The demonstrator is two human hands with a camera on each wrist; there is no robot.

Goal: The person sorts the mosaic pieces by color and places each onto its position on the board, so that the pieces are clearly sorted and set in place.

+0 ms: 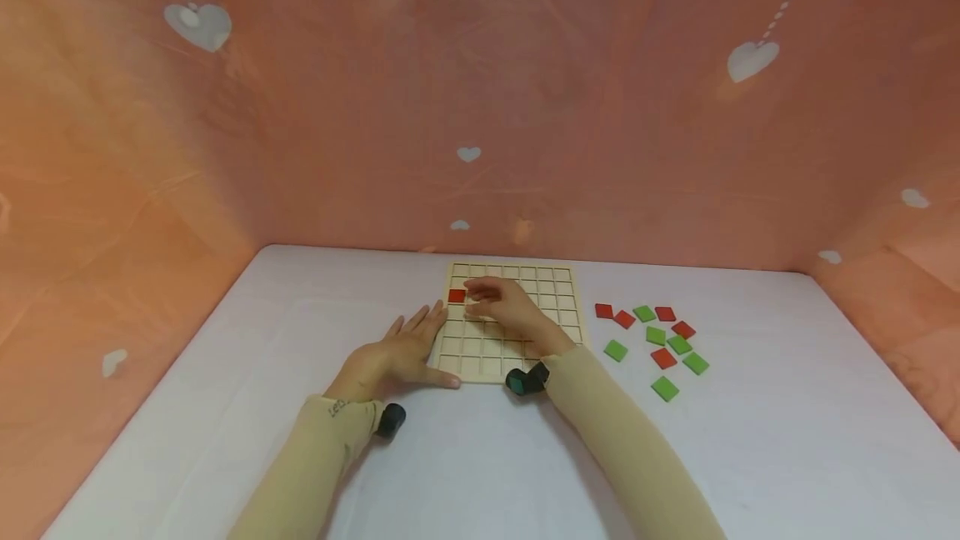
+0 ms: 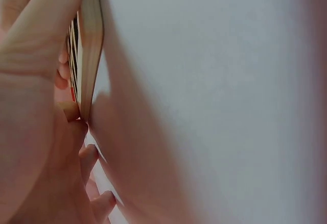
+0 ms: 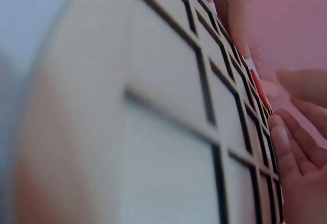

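A pale wooden grid board (image 1: 480, 348) lies on the white table, its raised lines marking off square cells. One red square tile (image 1: 457, 296) sits in a cell of its left column, also visible as a red sliver in the right wrist view. My left hand (image 1: 397, 354) rests along the board's left edge, fingers spread and thumb by the near corner. Over the board, just right of that tile, hovers my right hand (image 1: 512, 308) with fingers loosely bent. A gap separates its thumb and fingers in the right wrist view, and nothing shows between them.
Right of the board lie several loose tiles, among them a red tile (image 1: 603, 311) and a green tile (image 1: 616, 350). Black wrist cameras sit at the left cuff and the right cuff. Orange-pink cloth (image 1: 480, 90) with pale hearts rises behind the table (image 1: 465, 473).
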